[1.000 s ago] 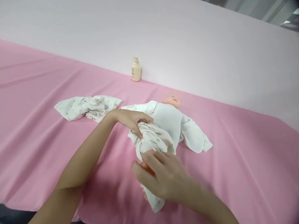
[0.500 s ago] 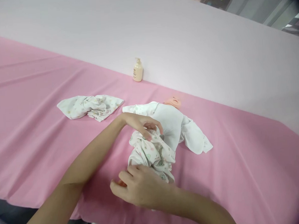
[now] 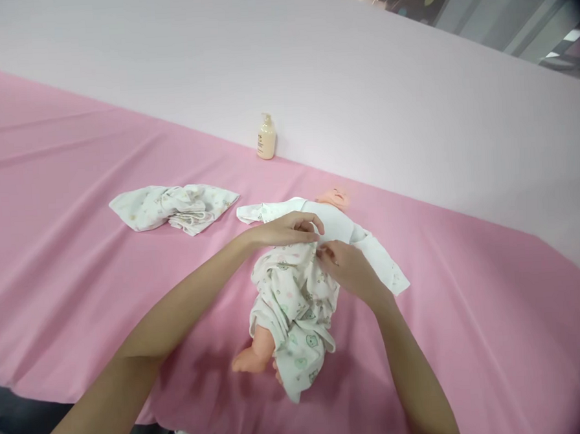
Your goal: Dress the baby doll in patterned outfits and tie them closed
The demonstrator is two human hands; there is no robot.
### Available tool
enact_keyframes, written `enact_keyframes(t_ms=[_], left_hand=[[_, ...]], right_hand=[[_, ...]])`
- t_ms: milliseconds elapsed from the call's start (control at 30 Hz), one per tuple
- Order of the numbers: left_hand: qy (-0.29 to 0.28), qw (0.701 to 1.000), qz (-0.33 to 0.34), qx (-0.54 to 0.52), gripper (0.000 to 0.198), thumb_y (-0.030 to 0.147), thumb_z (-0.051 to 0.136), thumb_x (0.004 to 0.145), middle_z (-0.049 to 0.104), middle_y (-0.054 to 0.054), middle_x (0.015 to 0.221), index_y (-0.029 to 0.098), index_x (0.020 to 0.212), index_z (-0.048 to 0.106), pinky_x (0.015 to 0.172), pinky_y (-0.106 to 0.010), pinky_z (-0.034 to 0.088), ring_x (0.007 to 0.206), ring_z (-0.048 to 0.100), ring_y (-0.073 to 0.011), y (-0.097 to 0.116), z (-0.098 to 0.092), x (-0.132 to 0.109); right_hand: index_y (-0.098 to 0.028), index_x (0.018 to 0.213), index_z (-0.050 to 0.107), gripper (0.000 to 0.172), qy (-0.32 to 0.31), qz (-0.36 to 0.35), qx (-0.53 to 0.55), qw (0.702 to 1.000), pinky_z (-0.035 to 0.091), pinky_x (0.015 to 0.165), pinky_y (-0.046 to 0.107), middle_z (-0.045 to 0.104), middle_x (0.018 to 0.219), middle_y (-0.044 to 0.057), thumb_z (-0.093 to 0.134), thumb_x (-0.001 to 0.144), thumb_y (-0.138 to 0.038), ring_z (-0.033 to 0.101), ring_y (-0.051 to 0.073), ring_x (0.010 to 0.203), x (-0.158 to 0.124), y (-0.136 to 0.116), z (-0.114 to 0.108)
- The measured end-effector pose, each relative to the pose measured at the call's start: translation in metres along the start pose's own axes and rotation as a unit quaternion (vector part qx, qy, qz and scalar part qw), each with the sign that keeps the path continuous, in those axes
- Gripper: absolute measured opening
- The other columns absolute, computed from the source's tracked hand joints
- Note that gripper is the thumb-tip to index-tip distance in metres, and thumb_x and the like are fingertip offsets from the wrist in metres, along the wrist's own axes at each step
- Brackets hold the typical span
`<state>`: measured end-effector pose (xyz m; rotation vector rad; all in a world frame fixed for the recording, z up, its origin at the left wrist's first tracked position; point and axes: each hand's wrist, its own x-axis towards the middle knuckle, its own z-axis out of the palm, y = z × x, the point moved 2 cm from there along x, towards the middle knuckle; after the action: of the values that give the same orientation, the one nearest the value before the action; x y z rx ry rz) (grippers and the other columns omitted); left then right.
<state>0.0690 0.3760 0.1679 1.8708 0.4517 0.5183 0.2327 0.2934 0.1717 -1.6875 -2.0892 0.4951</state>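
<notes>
A baby doll (image 3: pixel 336 198) lies on its back, its head toward the wall and one bare foot (image 3: pixel 251 359) showing. It wears a white top (image 3: pixel 336 224) with the sleeves spread out, and white patterned baby pants (image 3: pixel 294 294) bunched over its legs. My left hand (image 3: pixel 295 229) is curled at the waistband, its fingers closed on the cloth. Beside it, my right hand (image 3: pixel 349 265) pinches the waistband's right side. The fingertips of both hands are partly hidden. The doll's other foot is mostly covered by a loose pant leg.
A folded patterned garment (image 3: pixel 177 207) lies to the left on the pink cloth (image 3: pixel 68 254). A cream pump bottle (image 3: pixel 266 138) stands against the white wall (image 3: pixel 165 61). Creases run across the cloth, whose front edge hangs near me.
My right hand has moved up from the doll's foot to the waistband, uncovering the foot. The pants' front now lies higher and flatter over the doll's belly. My left hand shifted slightly.
</notes>
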Motion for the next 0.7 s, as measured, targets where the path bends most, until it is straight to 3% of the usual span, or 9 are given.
enact_keyframes(t_ms=[100, 167, 233, 333, 433, 467, 533, 600, 700], left_hand=[[0.033, 0.999, 0.002, -0.034, 0.023, 0.036, 0.057, 0.084, 0.041, 0.005, 0.059, 0.018, 0.097, 0.054, 0.045, -0.019, 0.026, 0.05, 0.034, -0.0065, -0.004, 0.003, 0.002], [0.047, 0.998, 0.003, -0.05, 0.025, 0.038, 0.059, 0.082, 0.039, 0.006, 0.058, 0.019, 0.096, 0.052, 0.044, -0.019, 0.025, 0.048, 0.033, -0.0063, -0.006, 0.003, 0.003], [0.042, 0.998, -0.013, -0.033, 0.026, 0.04, 0.058, 0.082, 0.04, 0.005, 0.058, 0.019, 0.097, 0.054, 0.045, -0.02, 0.025, 0.048, 0.033, -0.0068, -0.009, -0.001, 0.003], [-0.062, 0.994, -0.085, 0.03, 0.023, 0.039, 0.062, 0.078, 0.042, 0.003, 0.057, 0.018, 0.088, 0.063, 0.045, -0.021, 0.025, 0.05, 0.036, -0.0085, -0.017, -0.013, -0.002], [-0.168, 0.976, -0.127, 0.059, 0.021, 0.035, 0.069, 0.069, 0.042, 0.001, 0.055, 0.016, 0.065, 0.062, 0.047, -0.023, 0.026, 0.052, 0.038, -0.0102, -0.025, -0.027, -0.009], [-0.167, 0.976, -0.124, 0.065, 0.024, 0.036, 0.069, 0.069, 0.042, 0.001, 0.054, 0.016, 0.06, 0.06, 0.047, -0.024, 0.026, 0.052, 0.037, -0.0103, -0.027, -0.031, -0.011], [-0.108, 0.985, -0.104, 0.087, 0.032, 0.041, 0.065, 0.072, 0.04, 0.001, 0.055, 0.016, 0.056, 0.053, 0.049, -0.024, 0.025, 0.052, 0.036, -0.01, -0.03, -0.036, -0.01], [-0.001, 0.99, -0.081, 0.118, 0.038, 0.046, 0.06, 0.076, 0.036, 0.002, 0.055, 0.016, 0.056, 0.047, 0.049, -0.025, 0.023, 0.051, 0.032, -0.0091, -0.034, -0.035, -0.005], [0.177, 0.969, -0.042, 0.167, 0.039, 0.047, 0.053, 0.08, 0.034, 0.003, 0.057, 0.017, 0.059, 0.041, 0.051, -0.025, 0.022, 0.053, 0.031, -0.0093, -0.045, -0.023, 0.007]], right_hand=[[-0.017, 0.07, 0.057, 0.03, -0.159, 0.002, 0.187, 0.969, 0.036, 0.058, 0.024, 0.053, 0.066, -0.002, 0.04, 0.089, -0.032, 0.047, 0.011, 0.061, 0.012, 0.013, 0.01], [-0.017, 0.076, 0.059, 0.023, -0.196, 0.013, 0.306, 0.932, 0.039, 0.062, 0.023, 0.055, 0.073, -0.002, 0.045, 0.086, -0.032, 0.049, 0.011, 0.067, 0.016, 0.021, 0.01], [-0.016, 0.073, 0.057, 0.022, -0.191, 0.039, 0.363, 0.911, 0.036, 0.056, 0.021, 0.051, 0.067, -0.003, 0.052, 0.083, -0.035, 0.045, 0.009, 0.061, 0.019, 0.032, 0.006], [-0.015, 0.067, 0.055, 0.029, -0.254, 0.031, 0.35, 0.901, 0.026, 0.047, 0.02, 0.044, 0.057, -0.005, 0.061, 0.076, -0.042, 0.037, 0.007, 0.051, 0.02, 0.048, -0.001], [-0.014, 0.068, 0.062, 0.033, -0.335, 0.001, 0.302, 0.893, 0.03, 0.047, 0.021, 0.052, 0.058, -0.002, 0.068, 0.068, -0.046, 0.044, 0.01, 0.053, 0.017, 0.058, -0.005], [-0.014, 0.067, 0.063, 0.033, -0.327, 0.004, 0.29, 0.899, 0.032, 0.048, 0.022, 0.054, 0.058, -0.001, 0.07, 0.065, -0.046, 0.046, 0.011, 0.054, 0.017, 0.061, -0.007], [-0.014, 0.063, 0.062, 0.033, -0.272, 0.028, 0.274, 0.922, 0.034, 0.049, 0.023, 0.053, 0.056, -0.001, 0.073, 0.06, -0.045, 0.047, 0.012, 0.054, 0.02, 0.066, -0.009], [-0.015, 0.064, 0.062, 0.033, -0.185, 0.058, 0.267, 0.944, 0.036, 0.051, 0.023, 0.054, 0.057, -0.001, 0.071, 0.062, -0.046, 0.048, 0.013, 0.056, 0.025, 0.071, -0.008], [-0.017, 0.071, 0.061, 0.034, -0.001, 0.094, 0.263, 0.96, 0.035, 0.052, 0.024, 0.055, 0.06, -0.001, 0.067, 0.066, -0.049, 0.048, 0.013, 0.058, 0.036, 0.081, -0.002]])
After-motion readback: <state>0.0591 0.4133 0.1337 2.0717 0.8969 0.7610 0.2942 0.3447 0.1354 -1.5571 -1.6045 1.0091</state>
